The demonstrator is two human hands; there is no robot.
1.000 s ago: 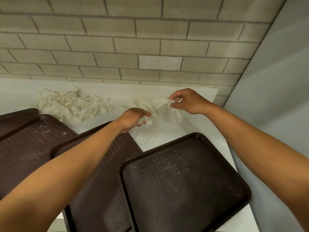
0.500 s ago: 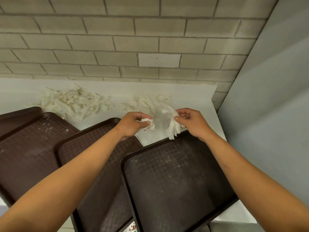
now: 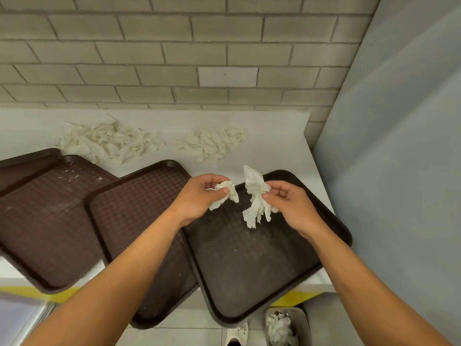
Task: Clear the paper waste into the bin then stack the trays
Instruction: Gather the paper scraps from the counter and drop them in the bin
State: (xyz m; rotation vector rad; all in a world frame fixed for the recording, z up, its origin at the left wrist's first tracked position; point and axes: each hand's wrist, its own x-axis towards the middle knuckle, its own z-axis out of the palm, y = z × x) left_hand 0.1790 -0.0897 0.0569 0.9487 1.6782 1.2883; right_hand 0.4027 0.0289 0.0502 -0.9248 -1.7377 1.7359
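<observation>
Both hands are raised over the far part of the dark brown plastic tray (image 3: 249,258) on the right, and each one holds paper. The left hand (image 3: 199,196) has its fingers curled around a small crumpled wad of white tissue (image 3: 225,193); the right hand (image 3: 287,203) pinches a longer torn strip of white tissue (image 3: 257,201) between thumb and fingertips, so that the strip hangs down with its long axis nearly vertical. The grey metal bin (image 3: 287,325), which already has white paper inside, stands on the floor at the bottom edge of the view, below the near right corner of this tray and close to the person's body. So the bin lies toward the person and downward from both hands, and the right hand is the nearer one to it. I judge that the next move is to bring both hands back past the near edge of the tray. Two loose heaps of white shredded paper (image 3: 112,141) and (image 3: 212,143) remain on the white counter (image 3: 274,146) by the brick wall, behind the trays.
</observation>
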